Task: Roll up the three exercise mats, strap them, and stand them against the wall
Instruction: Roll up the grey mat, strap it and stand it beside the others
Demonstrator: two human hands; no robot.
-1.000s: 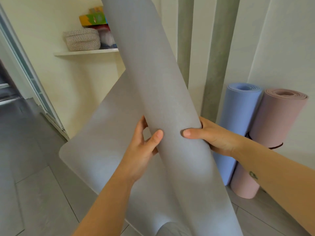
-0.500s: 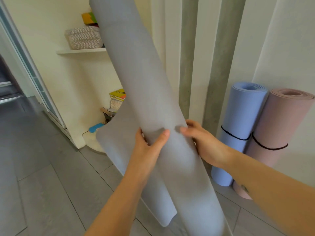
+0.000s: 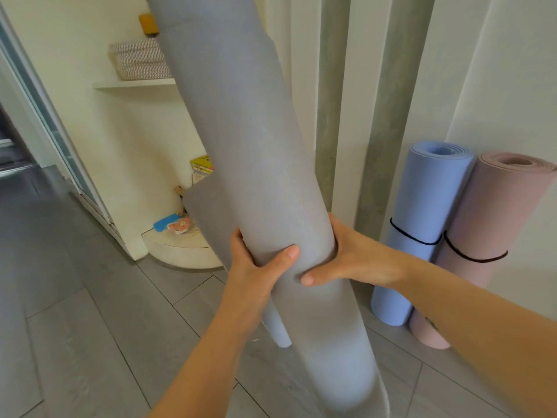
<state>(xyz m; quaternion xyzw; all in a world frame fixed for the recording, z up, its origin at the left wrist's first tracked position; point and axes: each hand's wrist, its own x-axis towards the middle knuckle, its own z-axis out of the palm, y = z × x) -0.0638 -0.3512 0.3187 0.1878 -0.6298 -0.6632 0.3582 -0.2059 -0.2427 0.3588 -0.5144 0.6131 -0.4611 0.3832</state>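
Far left: a sliding door frame (image 3: 45, 122) meets the grey tiled floor (image 3: 90, 327). On the cream wall beside it, a small shelf (image 3: 132, 83) carries a woven basket (image 3: 140, 60), with a yellow item above it, partly hidden. Below, a rounded white step (image 3: 180, 251) at the foot of the wall holds a blue object (image 3: 162, 223) and a small pink-and-white object (image 3: 180, 226); their nature cannot be determined.

Centre: the grey mat (image 3: 241, 146) is held off the floor, tilted, its top leaning left and running out of the upper edge, its lower end close to the camera. It is loosely rolled; a free flap hangs out on its left side, and the outer edge at the top is uneven. No strap is visible on it.

The left hand (image 3: 256, 276) grips the roll from the left, thumb across the front, fingers curled behind. The right hand (image 3: 355, 260) grips from the right at almost the same height, thumb on the front just beneath the left thumb, fingers wrapped behind. Both are closed firmly around the mat.

Right: the blue mat (image 3: 422, 221) stands rolled, leaning on the wall (image 3: 512, 86), bound by a black strap (image 3: 416, 241). The pink mat (image 3: 488, 236) stands touching it on the right, also rolled, with its own black band (image 3: 473, 259).
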